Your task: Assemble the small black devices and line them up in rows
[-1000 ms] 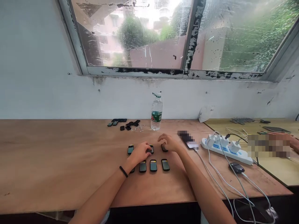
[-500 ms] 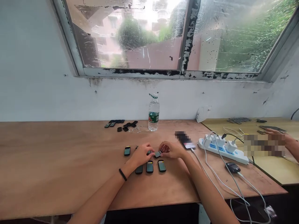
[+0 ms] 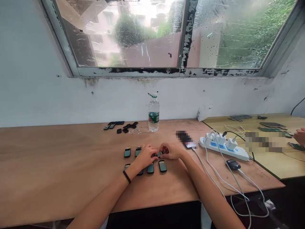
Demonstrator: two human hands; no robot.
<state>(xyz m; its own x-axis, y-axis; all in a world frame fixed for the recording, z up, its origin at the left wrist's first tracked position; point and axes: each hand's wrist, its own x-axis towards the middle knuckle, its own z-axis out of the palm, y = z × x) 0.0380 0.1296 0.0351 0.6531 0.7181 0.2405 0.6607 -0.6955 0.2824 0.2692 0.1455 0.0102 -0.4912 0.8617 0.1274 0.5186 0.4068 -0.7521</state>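
Observation:
Small black-framed, phone-like devices with grey-green faces lie in two rows on the wooden table. Between my hands is one such small device (image 3: pixel 159 154), partly covered by fingers. My left hand (image 3: pixel 147 156), with a black band on its wrist, grips its left side with thumb and fingers. On the other side, my right hand (image 3: pixel 171 151) pinches the device's right edge. Close by in the front row lie a device (image 3: pixel 162 166) and another device (image 3: pixel 150 168). Farther left in the back row rests a device (image 3: pixel 127 152); my left hand and forearm partly hide others.
Behind stand a water bottle (image 3: pixel 153 116) and a pile of black pieces (image 3: pixel 130 126). At right are a phone (image 3: pixel 186 140), a white power strip (image 3: pixel 224 149) with trailing cables, and a black mouse-like object (image 3: pixel 233 164). Another person's hand (image 3: pixel 299 136) is at the far right.
My head view has shifted slightly, moving the scene left and up. My hands stay closed around the same device. The other person's hand has drawn back to the right.

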